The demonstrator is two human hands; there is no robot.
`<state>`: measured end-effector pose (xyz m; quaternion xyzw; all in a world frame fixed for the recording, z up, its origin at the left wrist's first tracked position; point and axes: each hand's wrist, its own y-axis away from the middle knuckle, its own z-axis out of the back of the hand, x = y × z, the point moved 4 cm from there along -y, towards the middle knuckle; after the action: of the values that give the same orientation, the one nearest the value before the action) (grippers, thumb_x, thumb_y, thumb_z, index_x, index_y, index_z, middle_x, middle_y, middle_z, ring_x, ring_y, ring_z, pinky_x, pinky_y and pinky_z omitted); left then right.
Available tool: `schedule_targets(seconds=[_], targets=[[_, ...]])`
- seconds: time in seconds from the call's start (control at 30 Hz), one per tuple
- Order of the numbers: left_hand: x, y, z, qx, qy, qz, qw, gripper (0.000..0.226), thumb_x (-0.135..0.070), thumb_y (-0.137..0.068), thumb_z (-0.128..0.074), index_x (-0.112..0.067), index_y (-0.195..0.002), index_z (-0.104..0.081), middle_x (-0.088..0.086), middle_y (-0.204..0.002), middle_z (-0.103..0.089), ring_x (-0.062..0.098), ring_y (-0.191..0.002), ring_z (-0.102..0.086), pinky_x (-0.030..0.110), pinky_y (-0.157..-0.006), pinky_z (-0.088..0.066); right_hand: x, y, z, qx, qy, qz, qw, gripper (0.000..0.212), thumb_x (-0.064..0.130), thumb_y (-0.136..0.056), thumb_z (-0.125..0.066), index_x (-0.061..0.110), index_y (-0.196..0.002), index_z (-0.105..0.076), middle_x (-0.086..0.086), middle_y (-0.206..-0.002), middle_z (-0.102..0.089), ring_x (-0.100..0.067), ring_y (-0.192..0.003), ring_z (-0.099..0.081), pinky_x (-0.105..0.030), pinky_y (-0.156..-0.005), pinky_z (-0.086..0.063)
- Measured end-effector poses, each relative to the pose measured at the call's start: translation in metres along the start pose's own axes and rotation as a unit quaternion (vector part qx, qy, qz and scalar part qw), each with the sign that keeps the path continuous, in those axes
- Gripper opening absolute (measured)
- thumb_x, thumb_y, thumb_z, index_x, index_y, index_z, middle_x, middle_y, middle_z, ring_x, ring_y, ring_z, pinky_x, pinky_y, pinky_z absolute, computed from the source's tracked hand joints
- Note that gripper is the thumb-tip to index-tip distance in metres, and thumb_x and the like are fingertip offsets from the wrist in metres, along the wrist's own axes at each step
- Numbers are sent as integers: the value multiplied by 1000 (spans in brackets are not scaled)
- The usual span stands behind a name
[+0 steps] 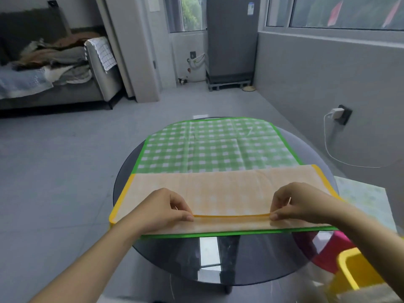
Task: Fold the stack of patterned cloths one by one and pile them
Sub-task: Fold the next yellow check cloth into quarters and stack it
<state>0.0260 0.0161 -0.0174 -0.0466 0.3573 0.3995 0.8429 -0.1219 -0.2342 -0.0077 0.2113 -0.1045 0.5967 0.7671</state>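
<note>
An orange checked cloth (pixel 229 189) with a yellow border lies folded across the near half of a round dark glass table (pixel 218 259). Under it a green checked cloth (pixel 218 147) with a green border is spread flat over the table's far half. My left hand (pixel 164 208) pinches the orange cloth's yellow hem at its near left. My right hand (pixel 299 202) pinches the same hem further right, so the hem runs taut between them just above the green cloth's near edge.
A yellow bin (pixel 358 270) and a pink stool (pixel 323 248) stand by the table's right side. A pale patterned cloth (pixel 367 197) lies to the right. A sofa (pixel 54 68) piled with clothes is at far left, a charger cable (pixel 328 141) on the right wall.
</note>
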Motion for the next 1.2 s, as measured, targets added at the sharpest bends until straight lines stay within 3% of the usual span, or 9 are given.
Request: schedule_targets(seconds=[0.17, 0.5, 0.73, 0.87, 0.97, 1.03, 1.2], targets=[[6, 5, -7, 10, -18, -8, 1000, 12, -26, -71, -80, -26, -62, -72, -23, -56, -61, -6, -54, -51, 11, -53, -38, -1, -2, -6, 2, 5, 15, 1000, 14, 35, -69, -78, 35, -63, -66, 8, -75, -66, -1, -74, -57, -15, -66, -42], [6, 0, -8, -8, -48, -27, 998, 15, -34, -70, -80, -26, -62, -72, -12, -68, -64, -2, -63, -54, 14, -58, -42, -4, -6, -13, 28, 8, 55, 998, 18, 45, -68, -76, 32, -72, -65, 10, -74, -58, 3, -80, -46, -12, -66, -38], [-18, -21, -16, -88, -84, -86, 989, 14, -42, -80, -69, -28, -78, -68, -11, -86, -57, 3, -78, -52, 26, -77, -45, 6, -21, -12, -86, -20, 65, 994, 10, 39, -76, -71, 30, -76, -67, 7, -83, -60, -4, -77, -50, -9, -68, -38], [-29, -44, -24, -119, -132, -127, 976, 20, -39, -91, -56, -29, -106, -65, -9, -112, -54, 10, -111, -46, 29, -100, -28, 7, -42, -15, -135, -3, 60, 989, 20, 43, -79, -67, 32, -96, -66, 7, -101, -56, -12, -100, -46, -19, -84, -34], [-36, -62, -35, -111, -183, -132, 968, 36, -35, -96, -47, -27, -130, -53, -6, -139, -43, 13, -131, -34, 28, -106, -16, 8, -57, -19, -155, 19, 54, 986, 33, 44, -82, -62, 29, -111, -63, 6, -115, -55, -19, -112, -45, -32, -96, -35], [-39, -73, -44, -88, -219, -129, 963, 46, -36, -98, -39, -25, -143, -37, -4, -155, -24, 13, -142, -19, 28, -112, -8, 11, -66, -22, -161, 33, 44, 985, 38, 43, -85, -59, 30, -121, -58, 4, -130, -50, -21, -122, -41, -37, -102, -32], [-41, -88, -64, -18, -258, -109, 960, 57, -42, -101, -21, -22, -153, -4, -2, -160, 6, 11, -146, 8, 34, -119, 8, 17, -82, -35, -128, 58, 42, 989, 52, 49, -93, -40, 34, -143, -31, 6, -155, -23, -16, -142, -19, -36, -114, -15]])
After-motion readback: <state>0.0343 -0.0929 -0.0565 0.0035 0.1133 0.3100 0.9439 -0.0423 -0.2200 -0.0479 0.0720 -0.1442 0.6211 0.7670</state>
